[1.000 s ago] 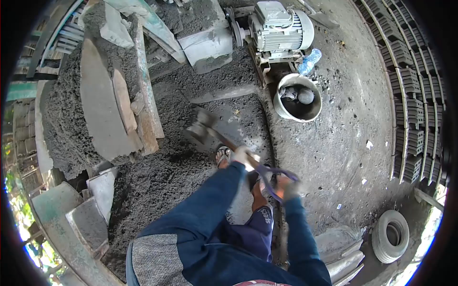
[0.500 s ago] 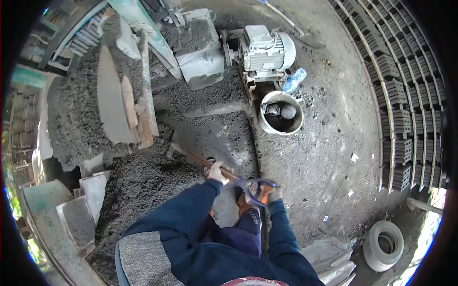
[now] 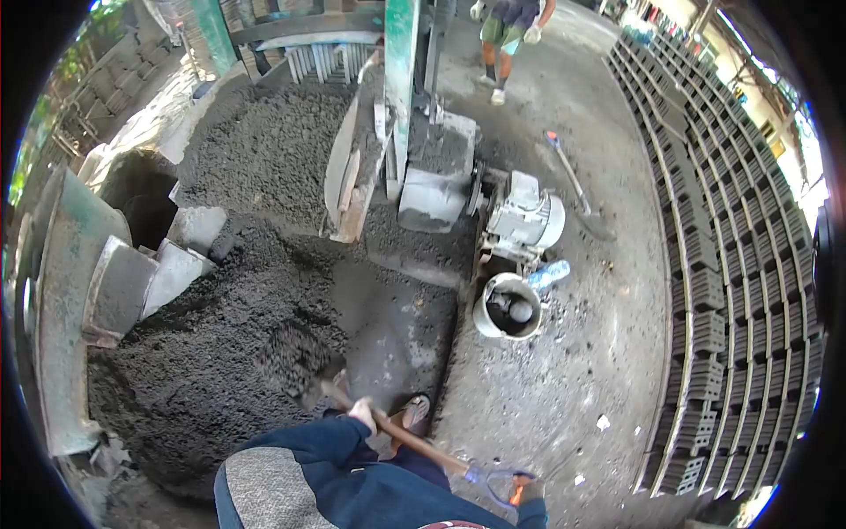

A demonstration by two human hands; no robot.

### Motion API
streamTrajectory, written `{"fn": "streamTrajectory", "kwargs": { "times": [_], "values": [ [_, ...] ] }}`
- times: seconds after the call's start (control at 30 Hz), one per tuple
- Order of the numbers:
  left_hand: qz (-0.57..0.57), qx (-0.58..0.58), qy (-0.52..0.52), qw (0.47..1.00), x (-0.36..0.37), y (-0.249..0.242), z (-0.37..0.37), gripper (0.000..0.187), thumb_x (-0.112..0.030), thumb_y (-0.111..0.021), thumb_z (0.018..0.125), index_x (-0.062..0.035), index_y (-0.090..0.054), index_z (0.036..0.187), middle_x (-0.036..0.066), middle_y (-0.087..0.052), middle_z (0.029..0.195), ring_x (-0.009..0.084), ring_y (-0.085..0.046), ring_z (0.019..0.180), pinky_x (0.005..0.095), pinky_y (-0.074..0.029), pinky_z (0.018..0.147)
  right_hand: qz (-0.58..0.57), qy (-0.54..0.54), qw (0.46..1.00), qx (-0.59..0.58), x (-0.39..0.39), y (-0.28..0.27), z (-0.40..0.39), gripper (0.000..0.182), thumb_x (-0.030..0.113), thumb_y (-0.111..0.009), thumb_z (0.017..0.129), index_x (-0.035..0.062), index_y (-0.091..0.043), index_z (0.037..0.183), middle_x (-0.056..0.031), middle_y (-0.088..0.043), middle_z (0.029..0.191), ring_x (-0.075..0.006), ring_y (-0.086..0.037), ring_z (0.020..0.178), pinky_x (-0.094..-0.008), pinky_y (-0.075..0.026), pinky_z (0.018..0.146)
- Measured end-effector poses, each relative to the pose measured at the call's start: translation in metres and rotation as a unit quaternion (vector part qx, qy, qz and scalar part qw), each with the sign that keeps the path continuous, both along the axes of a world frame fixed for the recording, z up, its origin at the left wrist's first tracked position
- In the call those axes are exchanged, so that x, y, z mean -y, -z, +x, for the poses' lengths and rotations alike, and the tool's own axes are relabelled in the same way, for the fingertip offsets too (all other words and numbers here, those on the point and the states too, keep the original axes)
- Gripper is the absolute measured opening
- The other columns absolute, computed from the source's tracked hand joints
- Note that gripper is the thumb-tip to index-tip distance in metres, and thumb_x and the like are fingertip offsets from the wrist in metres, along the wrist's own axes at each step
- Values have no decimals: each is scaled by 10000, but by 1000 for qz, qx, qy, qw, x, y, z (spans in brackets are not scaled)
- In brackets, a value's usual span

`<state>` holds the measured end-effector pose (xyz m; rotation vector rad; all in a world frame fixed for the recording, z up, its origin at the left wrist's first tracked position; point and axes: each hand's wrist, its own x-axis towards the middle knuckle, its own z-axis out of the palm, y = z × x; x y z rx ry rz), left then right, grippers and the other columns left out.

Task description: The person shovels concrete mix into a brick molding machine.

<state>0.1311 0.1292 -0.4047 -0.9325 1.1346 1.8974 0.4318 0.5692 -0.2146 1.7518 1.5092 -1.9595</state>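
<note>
Far left, grey mixer paddles stood at the edge of the dark wet mix heaped over the floor; the shovel lay low in front of the person, its loaded blade sunk in the heap; left hand closed round the wooden shaft just behind the blade; a sandalled foot just beside it. Judgement: lifting well called for the forward hand staying close to the load, blade kept level so the mix did not spill. Long axis ran from lower right to upper left, blade pointing toward the heap. Right hand gripped the D-handle at the frame's bottom edge, partly cut off. Further right: white bucket, electric motor, a second shovel on the floor, rows of moulded blocks.
</note>
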Motion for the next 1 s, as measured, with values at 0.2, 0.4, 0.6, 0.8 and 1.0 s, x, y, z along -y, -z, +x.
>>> {"fn": "streamTrajectory", "kwargs": {
  "times": [0.2,0.4,0.6,0.8,1.0],
  "values": [
    [2,230,-130,965,-3,-61,15,445,-386,-499,926,51,-513,1010,253,-576,837,443,-585,781,615,-500,781,7,-62,981,185,4,-25,27,101,110,-675,817,92,-625,731,-53,-586,664,-216,-548,581,-383,-458,536],
    [41,-92,-123,987,54,-223,-98,236,-333,-574,951,-101,-528,938,140,-546,705,323,-561,639,488,-505,637,-193,-203,951,-132,51,81,0,166,200,-688,808,69,-627,727,-65,-578,615,-246,-540,528,-432,-452,507],
    [-12,-266,-184,946,118,-356,-231,249,-213,-746,855,-67,-544,845,79,-538,646,245,-546,520,418,-501,538,-336,-21,927,-164,192,52,-189,78,119,-628,799,58,-587,772,-88,-587,652,-251,-540,530,-394,-467,510],
    [53,12,-219,974,208,-203,-156,261,-361,-587,944,-110,-515,951,114,-537,762,306,-542,678,483,-493,645,-107,-112,988,-13,191,45,-187,122,151,-675,828,43,-621,810,-77,-582,620,-231,-547,500,-384,-465,484],
    [-47,64,-258,963,274,-99,-38,319,-326,-600,910,-61,-500,1059,154,-590,903,327,-580,817,513,-504,771,305,-312,900,18,225,18,-171,445,160,-742,738,85,-693,1174,-142,-738,889,-300,-709,825,-415,-558,762]
  ]
}}
